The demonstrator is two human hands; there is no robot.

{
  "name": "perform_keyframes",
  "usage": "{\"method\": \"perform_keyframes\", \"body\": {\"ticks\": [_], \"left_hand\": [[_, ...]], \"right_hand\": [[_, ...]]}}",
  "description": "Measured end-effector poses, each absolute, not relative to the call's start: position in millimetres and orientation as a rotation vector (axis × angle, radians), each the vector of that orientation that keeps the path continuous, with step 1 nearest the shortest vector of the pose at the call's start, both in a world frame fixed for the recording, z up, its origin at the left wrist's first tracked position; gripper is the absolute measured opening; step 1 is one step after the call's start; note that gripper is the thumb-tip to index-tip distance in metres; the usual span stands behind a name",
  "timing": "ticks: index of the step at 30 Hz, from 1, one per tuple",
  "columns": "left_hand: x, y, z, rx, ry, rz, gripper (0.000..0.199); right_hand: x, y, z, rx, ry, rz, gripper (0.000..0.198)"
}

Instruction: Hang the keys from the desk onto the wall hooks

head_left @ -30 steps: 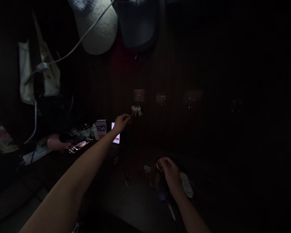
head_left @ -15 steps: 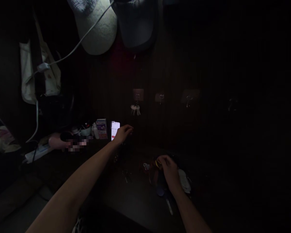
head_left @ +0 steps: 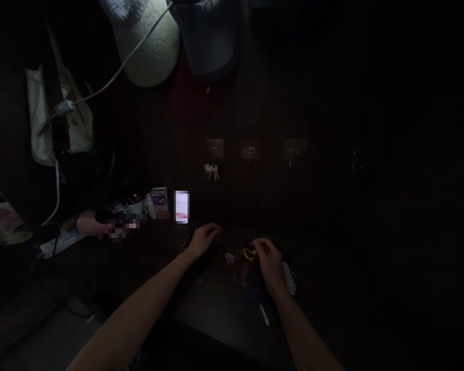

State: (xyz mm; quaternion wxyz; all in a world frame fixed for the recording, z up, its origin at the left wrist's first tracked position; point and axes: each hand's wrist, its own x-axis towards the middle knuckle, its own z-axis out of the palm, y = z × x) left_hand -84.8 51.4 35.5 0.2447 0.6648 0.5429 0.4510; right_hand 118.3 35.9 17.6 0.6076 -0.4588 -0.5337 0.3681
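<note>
My right hand (head_left: pixel 269 260) is closed over a dark pile of small things on the dim surface. Its fingertips pinch at a yellow band (head_left: pixel 249 254); what the band belongs to is too dark to tell. Left of that pile, my left hand (head_left: pixel 203 240) hovers low with nothing visible in it, fingers stretched to the right and a little apart. Between the hands lies a small pale metal piece (head_left: pixel 229 257), perhaps a clip or key. A white object (head_left: pixel 290 278) shows partly behind my right wrist, and a pale, thin stick-like piece (head_left: pixel 263 314) pokes out below the pile.
Keys (head_left: pixel 212 171) hang from a wall hook (head_left: pixel 215 149); more hooks (head_left: pixel 251 151) follow to the right. A lit phone (head_left: pixel 181 207) stands beside a small box (head_left: pixel 160 202). Caps (head_left: pixel 150 56) hang above, a cable (head_left: pixel 112 80) crosses them, and a cloth bag (head_left: pixel 79 126) hangs left.
My left hand has come down and slightly right, away from the front of the phone. My right hand stays at the pile, by the yellow band. The whole view has shifted a little.
</note>
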Motion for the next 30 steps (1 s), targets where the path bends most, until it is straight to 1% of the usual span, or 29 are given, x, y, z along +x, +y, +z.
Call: {"method": "perform_keyframes", "body": {"ticks": [6,11,19,22,26,30], "left_hand": [[-60.4,30.1,17.8,1.764,1.512,1.216,0.021],[-43.1,19.1,10.2,1.782,1.577,1.244,0.021],[-20.6,0.3,0.3,1.908,1.598,1.328,0.027],[-17.8,-5.9,-0.4,2.07,1.52,1.254,0.027],[-13.5,-7.7,0.1,2.324,1.472,1.058,0.027],[-11.6,-3.5,-2.5,2.393,1.6,0.942,0.03]], "right_hand": [[138.5,42.7,24.7,-1.063,-1.064,0.798,0.025],[172.1,39.1,32.9,-1.061,-1.17,0.781,0.025],[237.3,10.7,10.0,-1.205,-1.331,0.525,0.026],[244.4,6.2,-1.2,-1.234,-1.343,0.445,0.025],[244.3,8.3,-9.8,-1.223,-1.424,0.398,0.022],[245.1,11.0,-12.6,-1.251,-1.452,0.391,0.022]]}}
